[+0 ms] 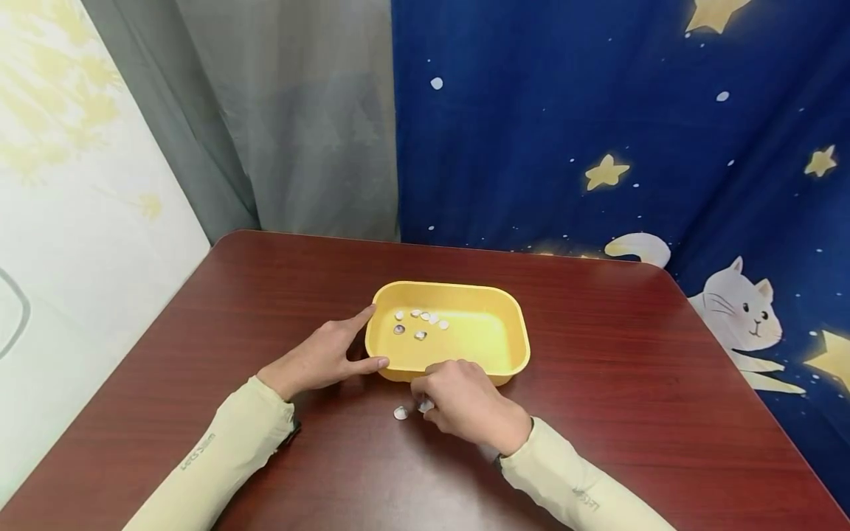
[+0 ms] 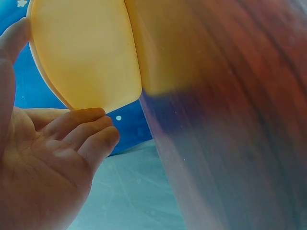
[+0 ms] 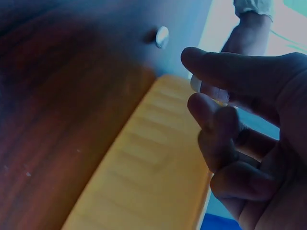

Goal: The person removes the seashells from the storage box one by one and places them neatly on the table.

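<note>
While the left hand [image 1: 322, 355] lies spread at the left end of the yellow tub [image 1: 478, 343], thumb on the near rim and forefinger along the side, the right hand [image 1: 468, 404] works low at the near wall. Right fingers are curled; thumb and forefinger appear to pinch a pale shell [image 1: 426, 405]. The right wrist view shows a whitish bit between those two fingertips, partly hidden, so how firm the pinch is I cannot tell.

Location: the pinched piece is outside the tub, just in front of its near side and low by the table [image 1: 598, 332]. A loose shell [image 1: 401, 413] lies on the wood just left of it, untouched. About seven more shells [image 1: 420, 335] lie inside the tub, mostly toward the left and far part of the floor; the right part of that floor is bare.

Step in hand, judged: picking up one piece beside the tub, with the other hand as a brace. If these pieces are being gathered inside, the next move calls for a raise above the near rim, a short pass inward and a release over the floor, the left hand keeping the tub from sliding. Loose piece outside: not yet taken up.
</note>
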The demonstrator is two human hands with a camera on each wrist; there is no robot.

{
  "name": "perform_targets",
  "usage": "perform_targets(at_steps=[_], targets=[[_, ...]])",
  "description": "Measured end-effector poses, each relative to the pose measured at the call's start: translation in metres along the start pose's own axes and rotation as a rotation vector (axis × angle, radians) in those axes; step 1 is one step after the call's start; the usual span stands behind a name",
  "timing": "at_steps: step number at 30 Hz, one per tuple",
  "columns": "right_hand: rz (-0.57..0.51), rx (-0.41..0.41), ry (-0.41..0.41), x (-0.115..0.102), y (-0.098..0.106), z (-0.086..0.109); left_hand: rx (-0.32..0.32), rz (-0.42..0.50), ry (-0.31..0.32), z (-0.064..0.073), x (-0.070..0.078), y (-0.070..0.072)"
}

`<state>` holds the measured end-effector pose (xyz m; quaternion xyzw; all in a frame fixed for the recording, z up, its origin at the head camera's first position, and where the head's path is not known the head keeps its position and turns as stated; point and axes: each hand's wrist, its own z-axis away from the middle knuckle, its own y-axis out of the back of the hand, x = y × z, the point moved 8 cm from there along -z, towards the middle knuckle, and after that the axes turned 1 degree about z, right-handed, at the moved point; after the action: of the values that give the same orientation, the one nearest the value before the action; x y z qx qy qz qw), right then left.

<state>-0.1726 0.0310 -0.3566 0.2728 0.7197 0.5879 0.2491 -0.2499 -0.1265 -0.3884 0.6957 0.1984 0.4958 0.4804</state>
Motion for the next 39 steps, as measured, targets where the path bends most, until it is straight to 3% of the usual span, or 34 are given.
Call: perform_targets(at_steps=[16,39], targets=[[0.051,-0.007,-0.055,-0.003,-0.019,-0.003,0.011,-0.017,-0.002,-0.002,0.003,0.002],[-0.060,-0.113,-0.067,0.000,-0.030,-0.005,-0.008,-0.025,0.018,0.002,-0.001,0.001]])
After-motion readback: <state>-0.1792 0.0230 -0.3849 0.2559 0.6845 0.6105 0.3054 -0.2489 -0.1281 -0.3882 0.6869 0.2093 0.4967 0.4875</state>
